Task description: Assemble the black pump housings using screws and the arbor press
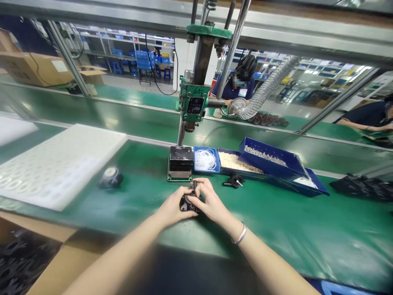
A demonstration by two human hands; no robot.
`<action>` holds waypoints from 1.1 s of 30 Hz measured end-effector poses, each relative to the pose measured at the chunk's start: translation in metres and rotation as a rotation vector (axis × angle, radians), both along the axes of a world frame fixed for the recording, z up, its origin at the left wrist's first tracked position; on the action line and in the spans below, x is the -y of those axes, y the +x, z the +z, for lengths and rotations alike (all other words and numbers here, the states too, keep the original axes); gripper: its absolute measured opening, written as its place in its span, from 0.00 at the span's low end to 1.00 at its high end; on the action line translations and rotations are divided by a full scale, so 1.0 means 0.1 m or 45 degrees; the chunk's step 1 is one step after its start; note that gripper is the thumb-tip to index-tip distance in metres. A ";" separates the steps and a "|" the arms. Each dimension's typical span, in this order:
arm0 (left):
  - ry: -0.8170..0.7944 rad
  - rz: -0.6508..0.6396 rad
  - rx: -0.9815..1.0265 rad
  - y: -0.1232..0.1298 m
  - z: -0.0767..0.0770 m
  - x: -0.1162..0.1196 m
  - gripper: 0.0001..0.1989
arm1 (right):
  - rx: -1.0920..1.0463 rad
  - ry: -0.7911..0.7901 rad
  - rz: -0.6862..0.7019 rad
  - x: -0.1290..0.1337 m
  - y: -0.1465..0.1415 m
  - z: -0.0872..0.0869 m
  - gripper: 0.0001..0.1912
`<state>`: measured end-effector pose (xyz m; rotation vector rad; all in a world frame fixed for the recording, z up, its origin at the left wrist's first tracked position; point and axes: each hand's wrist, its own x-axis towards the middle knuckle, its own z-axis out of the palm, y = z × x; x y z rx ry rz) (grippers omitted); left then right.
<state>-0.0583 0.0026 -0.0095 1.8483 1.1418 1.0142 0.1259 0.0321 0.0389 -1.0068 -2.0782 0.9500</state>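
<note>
At the far left, nearer the wearer than the press, a cardboard box point(66, 262) holds dark parts point(21, 260). Farther back, well left of the press, a thick white sheet point(66, 162) marked with rounds lies on the green worktop point(147, 196). Between that sheet and the press sits a small black piece with a white top point(111, 177), somewhat blurred. Just in front of the base of the press point(194, 104), the left hand point(174, 205) has its grip closed around the left side of a black part point(193, 206) with a short upright tube. The right hand point(212, 200), a silver bracelet point(241, 234) at its wrist, grips the same part from the right, thumb across it. Immediately right of the press base stands a blue tray point(206, 170) of white rings point(205, 159); next along, in front of the trays and right of the press, lies another black part with a white stick point(236, 180). Farther right of the press come a tray of pale bits point(236, 161) and a tilted blue bin point(291, 167) of small metal pieces point(265, 155).
</note>
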 end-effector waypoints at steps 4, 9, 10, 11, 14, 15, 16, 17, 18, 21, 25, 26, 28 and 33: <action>-0.001 0.001 -0.015 0.00 -0.01 0.01 0.31 | -0.044 0.041 -0.053 0.04 -0.03 -0.05 0.14; -0.010 0.007 -0.021 -0.01 0.02 0.02 0.30 | -0.089 0.061 -0.112 0.08 -0.06 -0.09 0.14; -0.010 0.006 -0.021 0.00 0.03 0.02 0.30 | -0.102 0.059 -0.118 0.08 -0.06 -0.09 0.14; -0.009 0.004 -0.020 0.00 0.03 0.02 0.30 | -0.113 0.053 -0.114 0.08 -0.06 -0.09 0.14; -0.013 -0.002 -0.013 0.00 0.04 0.02 0.29 | -0.132 0.022 -0.057 0.06 -0.04 -0.08 0.14; -0.017 -0.003 -0.009 0.00 0.05 0.02 0.29 | -0.136 0.013 -0.038 0.05 -0.03 -0.07 0.15; -0.020 -0.004 -0.004 0.00 0.05 0.02 0.28 | -0.141 0.009 -0.025 0.05 -0.03 -0.07 0.15; -0.025 -0.005 -0.001 0.00 0.05 0.01 0.27 | -0.145 0.008 -0.018 0.04 -0.02 -0.07 0.15; -0.030 -0.005 0.002 0.00 0.05 0.01 0.27 | -0.149 0.009 -0.014 0.03 -0.02 -0.07 0.15; -0.047 -0.009 0.002 0.00 0.06 0.01 0.27 | -0.149 0.013 -0.002 0.02 -0.01 -0.07 0.15; -0.069 -0.014 0.008 0.00 0.07 0.00 0.27 | -0.142 0.016 0.021 0.00 0.00 -0.07 0.15; -0.074 -0.015 0.011 0.00 0.07 0.00 0.27 | -0.142 0.016 0.023 -0.01 0.00 -0.07 0.14; -0.087 -0.016 0.019 0.00 0.06 0.00 0.27 | -0.140 0.015 0.018 -0.01 0.01 -0.07 0.14; -0.092 -0.003 0.035 0.01 0.07 -0.01 0.28 | -0.125 0.019 -0.015 0.01 -0.01 -0.09 0.14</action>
